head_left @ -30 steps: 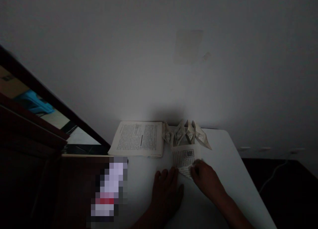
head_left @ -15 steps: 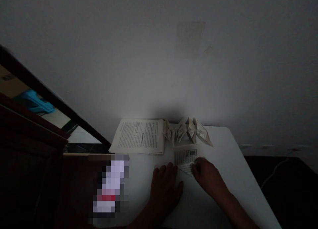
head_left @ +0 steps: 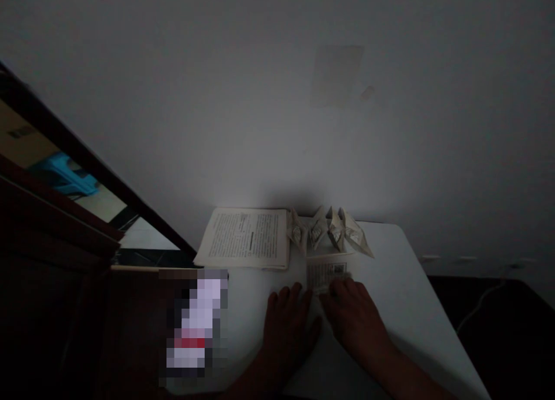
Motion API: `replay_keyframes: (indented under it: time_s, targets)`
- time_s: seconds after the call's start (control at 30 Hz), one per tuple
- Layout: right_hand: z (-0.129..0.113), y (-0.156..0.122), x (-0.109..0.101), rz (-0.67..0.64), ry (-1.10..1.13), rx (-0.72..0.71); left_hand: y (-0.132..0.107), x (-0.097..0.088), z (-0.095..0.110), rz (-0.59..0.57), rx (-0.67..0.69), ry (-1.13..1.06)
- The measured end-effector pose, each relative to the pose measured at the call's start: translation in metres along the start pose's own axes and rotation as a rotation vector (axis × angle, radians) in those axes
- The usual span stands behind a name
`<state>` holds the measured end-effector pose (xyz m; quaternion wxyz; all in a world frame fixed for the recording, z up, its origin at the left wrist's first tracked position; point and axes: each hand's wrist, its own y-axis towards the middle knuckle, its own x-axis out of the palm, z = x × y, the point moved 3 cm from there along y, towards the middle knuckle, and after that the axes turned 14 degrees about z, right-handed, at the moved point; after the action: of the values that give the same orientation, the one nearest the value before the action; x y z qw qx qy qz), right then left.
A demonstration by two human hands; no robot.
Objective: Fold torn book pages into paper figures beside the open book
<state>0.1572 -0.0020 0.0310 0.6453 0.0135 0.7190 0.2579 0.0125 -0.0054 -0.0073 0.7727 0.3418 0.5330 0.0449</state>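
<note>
The wall (head_left: 173,128) is marked by a faint patch (head_left: 338,76); a blue object (head_left: 65,174) is seen below a dark bar (head_left: 65,135), left; a pale cable (head_left: 477,304), right.

Touching the right hand (head_left: 355,319), paper sheet (head_left: 326,274) is showing off-white with dark print and a patterned square code; beyond that hand, folded papers (head_left: 317,231) are carrying dark print on off-white. Page stack (head_left: 245,238), ahead-left of the left hand (head_left: 287,328), is showing dark text on cream, tabletop (head_left: 405,273) under both hands is reading pale grey; left of the left hand, pixelated item (head_left: 197,319) is showing lilac with a red band.
</note>
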Motion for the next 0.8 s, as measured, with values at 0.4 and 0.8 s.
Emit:
replay_keyframes:
  time_s: [0.4, 0.8]
  targets:
    - [-0.007, 0.000, 0.015, 0.000, -0.023, -0.121, -0.001, 0.000, -0.001, 0.001, -0.036, -0.035]
    - [-0.001, -0.002, 0.010, -0.031, 0.010, -0.094, -0.001, 0.000, -0.002, -0.052, -0.036, -0.023]
